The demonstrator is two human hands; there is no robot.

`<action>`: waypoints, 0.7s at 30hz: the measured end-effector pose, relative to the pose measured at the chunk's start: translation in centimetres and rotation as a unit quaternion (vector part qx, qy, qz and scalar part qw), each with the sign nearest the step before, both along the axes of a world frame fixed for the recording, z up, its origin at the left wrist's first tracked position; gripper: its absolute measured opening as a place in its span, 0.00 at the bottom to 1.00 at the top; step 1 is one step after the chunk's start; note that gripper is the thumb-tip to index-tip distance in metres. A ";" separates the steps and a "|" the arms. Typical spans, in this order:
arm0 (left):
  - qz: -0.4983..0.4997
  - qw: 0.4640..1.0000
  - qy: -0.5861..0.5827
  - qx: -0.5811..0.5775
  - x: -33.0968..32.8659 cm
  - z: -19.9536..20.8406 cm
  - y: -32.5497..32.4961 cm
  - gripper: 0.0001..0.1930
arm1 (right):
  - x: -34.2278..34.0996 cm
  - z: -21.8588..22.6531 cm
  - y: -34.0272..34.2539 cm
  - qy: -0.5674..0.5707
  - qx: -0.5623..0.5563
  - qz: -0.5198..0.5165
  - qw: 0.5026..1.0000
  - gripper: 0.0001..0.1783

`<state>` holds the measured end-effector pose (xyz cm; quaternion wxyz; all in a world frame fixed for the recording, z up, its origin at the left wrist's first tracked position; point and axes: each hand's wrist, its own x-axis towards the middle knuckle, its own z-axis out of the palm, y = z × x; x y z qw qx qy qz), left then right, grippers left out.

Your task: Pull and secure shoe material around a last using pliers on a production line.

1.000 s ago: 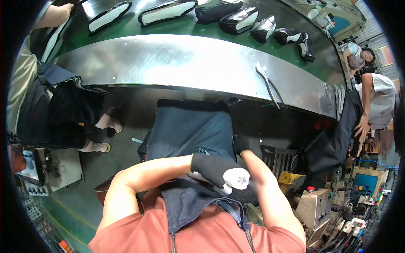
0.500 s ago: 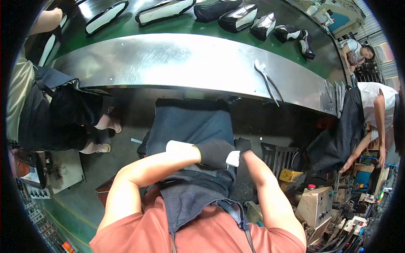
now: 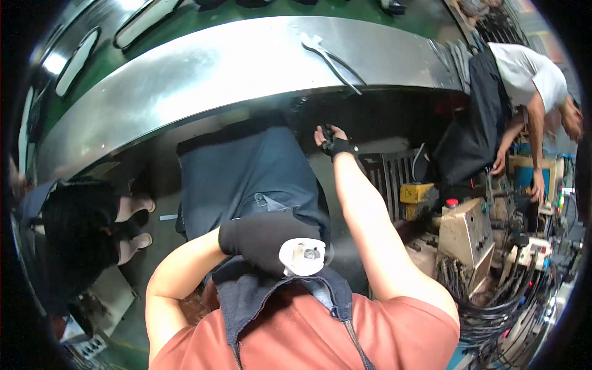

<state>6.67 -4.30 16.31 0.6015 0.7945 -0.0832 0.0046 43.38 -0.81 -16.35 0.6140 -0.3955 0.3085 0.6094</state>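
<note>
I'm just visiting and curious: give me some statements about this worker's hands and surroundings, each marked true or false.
1. The left hand holds a white object. True.
2. A pliers-like tool lies on the metal ledge. True.
3. A hand grips that tool. False: none touches it; the right hand is below it in the picture.
4. A yellow box sits left of a red button. True.
5. That button is on the ledge. False: it tops a boxy housing.
</note>
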 end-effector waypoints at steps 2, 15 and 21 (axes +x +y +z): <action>0.025 1.000 0.009 0.000 0.2 -1.2 -0.3 0.27 | -0.7 0.4 -0.1 0.009 0.010 -0.002 1.000 0.11; 0.234 0.968 0.066 0.061 1.2 -2.5 0.1 0.23 | -5.7 3.0 0.0 -0.215 -0.065 0.201 0.953 0.16; 0.267 0.961 0.039 0.056 0.9 -3.7 -0.4 0.24 | -9.3 5.4 0.9 -0.296 -0.088 0.281 0.909 0.16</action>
